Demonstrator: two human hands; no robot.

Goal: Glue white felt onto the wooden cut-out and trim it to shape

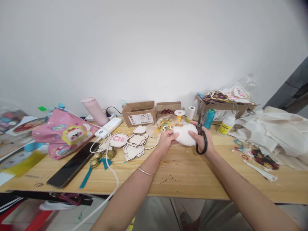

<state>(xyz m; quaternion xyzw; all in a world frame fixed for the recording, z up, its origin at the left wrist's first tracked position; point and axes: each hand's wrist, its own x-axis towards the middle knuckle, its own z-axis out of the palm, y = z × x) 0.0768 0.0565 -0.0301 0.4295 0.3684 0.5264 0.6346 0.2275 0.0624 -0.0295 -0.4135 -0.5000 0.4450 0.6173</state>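
Note:
A white, rounded fabric piece is held just above the wooden table. Its left edge is pinched between the thumb and fingers of my left hand. On its right side, the thumb of my right hand presses on the fabric. Black-handled scissors also hang from my right hand, blades pointing up and away. Left of my hands lie flat, scallop-edged pieces, one marked "CHI" in pink.
Behind stand an open cardboard box, a teal thread spool and a glue bottle. White cloth is heaped at right. A phone, a pink bag, a white cable and a pink tumbler are at left.

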